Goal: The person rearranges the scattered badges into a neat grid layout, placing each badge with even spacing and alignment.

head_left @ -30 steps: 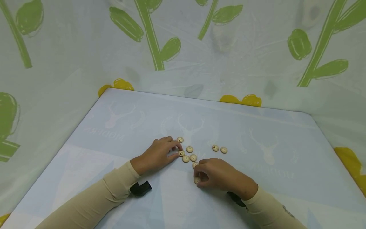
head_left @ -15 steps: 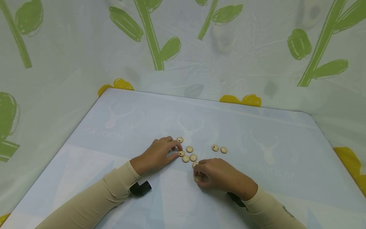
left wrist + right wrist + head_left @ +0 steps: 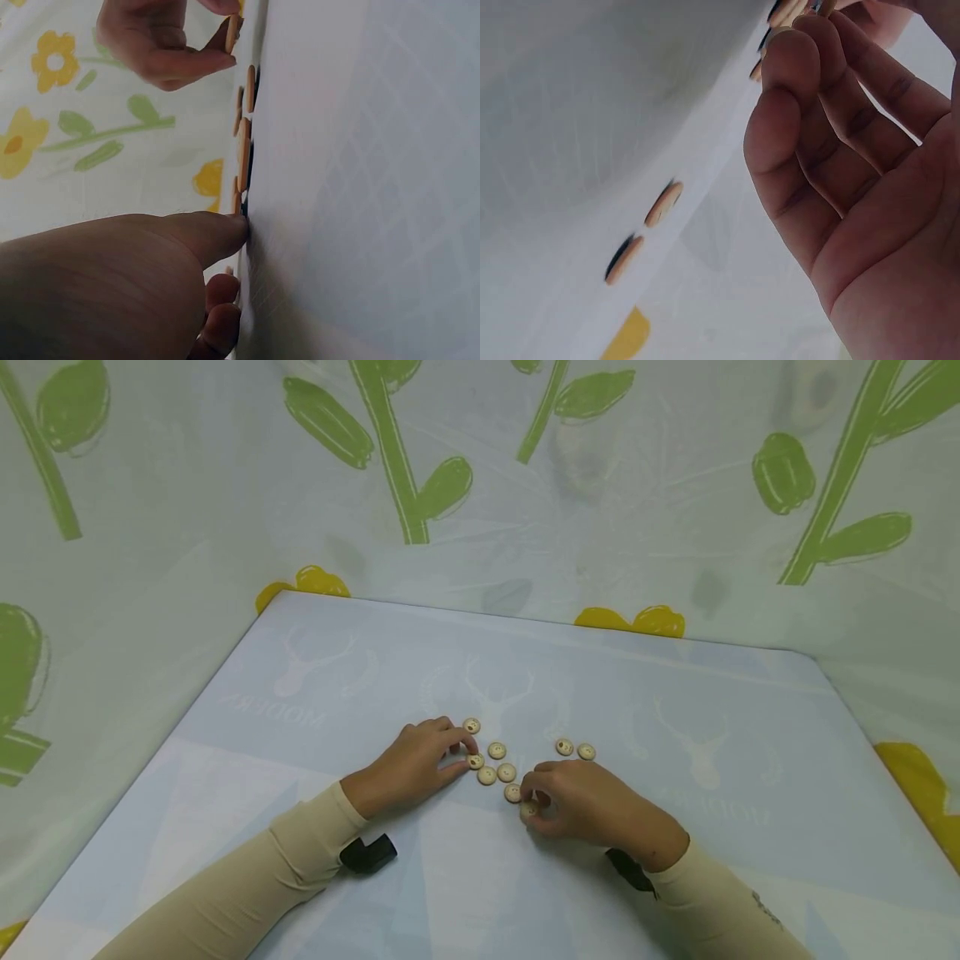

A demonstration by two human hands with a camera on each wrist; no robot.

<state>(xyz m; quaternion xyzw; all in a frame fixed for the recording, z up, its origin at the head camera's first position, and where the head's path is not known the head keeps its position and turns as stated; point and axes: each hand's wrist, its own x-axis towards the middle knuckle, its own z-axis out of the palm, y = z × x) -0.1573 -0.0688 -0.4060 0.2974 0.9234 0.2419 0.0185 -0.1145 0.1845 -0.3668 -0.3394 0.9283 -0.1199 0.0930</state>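
Observation:
My right hand (image 3: pixel 592 802) pinches a round wooden button (image 3: pixel 528 810) between thumb and fingers, raised slightly off the table. In the left wrist view this button (image 3: pixel 231 34) is seen edge-on between the fingertips. My left hand (image 3: pixel 408 768) rests on the table, its thumb and index finger pinching another wooden button (image 3: pixel 476 762) at the left of the cluster. Close by lie more buttons: one (image 3: pixel 472 726) above, one (image 3: pixel 497 750) to the right, then a pair (image 3: pixel 487 775) below. Just left of the right fingertips lies a further button (image 3: pixel 512 792).
Two buttons (image 3: pixel 564 747) lie apart beyond my right hand; the right wrist view also shows this pair (image 3: pixel 664 204). The pale printed tablecloth (image 3: pixel 360 677) covers the table, and a leaf-patterned curtain (image 3: pixel 225 485) rises behind its far edge.
My right hand, with the button in its fingers, has shifted up and slightly right, uncovering more of the button beside it. My left hand has stayed in place.

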